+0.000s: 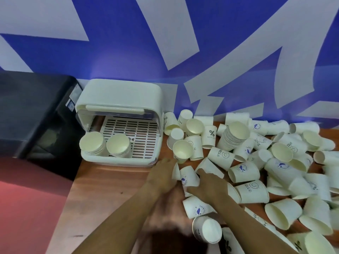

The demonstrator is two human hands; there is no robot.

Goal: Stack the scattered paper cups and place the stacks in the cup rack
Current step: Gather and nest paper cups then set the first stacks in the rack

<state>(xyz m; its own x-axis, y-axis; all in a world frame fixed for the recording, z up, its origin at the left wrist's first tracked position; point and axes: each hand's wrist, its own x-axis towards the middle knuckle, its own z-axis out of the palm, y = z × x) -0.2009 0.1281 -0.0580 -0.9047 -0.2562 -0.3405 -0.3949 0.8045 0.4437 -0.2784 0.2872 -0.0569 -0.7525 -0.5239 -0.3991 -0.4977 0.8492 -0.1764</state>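
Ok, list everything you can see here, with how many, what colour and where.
cup rack: one, cream white, lid raised, far left of the table against the wall
stacks in the rack: two, white, side by side at its front
stack on the table: one, white, leaning among the loose cups
loose paper cups: too many to count, white with printed logos, strewn over the table's right half
table: one, reddish wood
black machine: one, left of the rack
wall: blue with white shapes
left hand: on a cup near the rack
right hand: on cups beside it
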